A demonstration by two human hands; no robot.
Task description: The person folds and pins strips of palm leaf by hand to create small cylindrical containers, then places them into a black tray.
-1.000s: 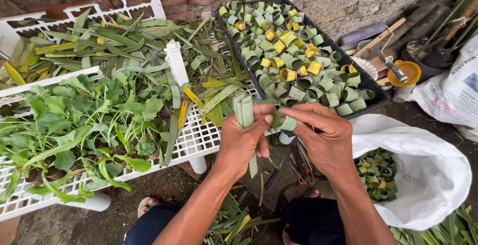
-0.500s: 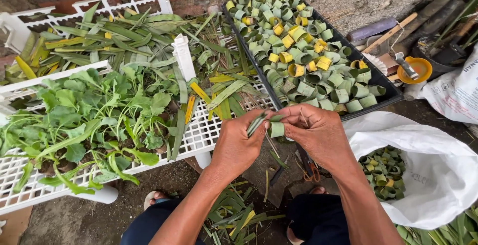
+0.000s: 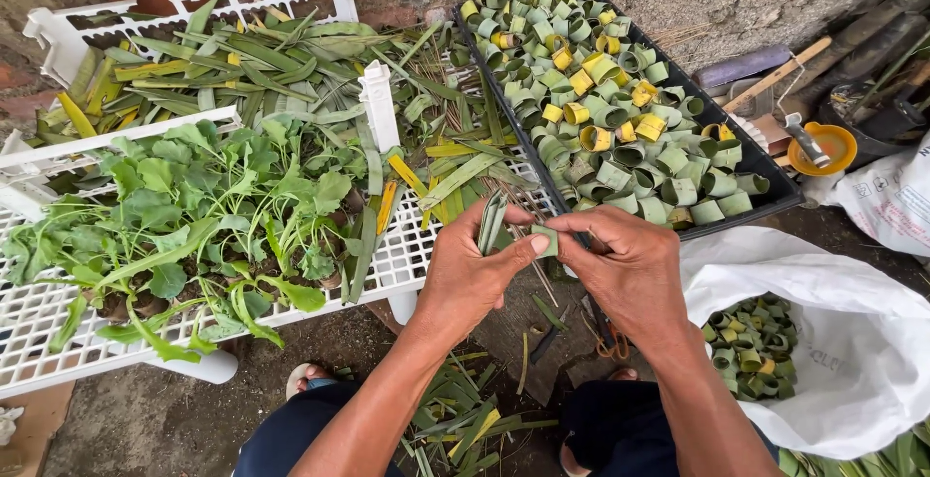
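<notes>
Both hands, left hand and right hand, on a leaf strip above the white rack.

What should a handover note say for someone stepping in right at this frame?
Left hand: holds a bundle of green leaf strips upright.
Right hand: meets the left at a small leaf ring, pinched between the fingers of both hands.
Done: black tray packed with rolled leaf rings; more lie in the white sack.
Left: uncut long leaves on the white rack, beside seedlings.
</notes>
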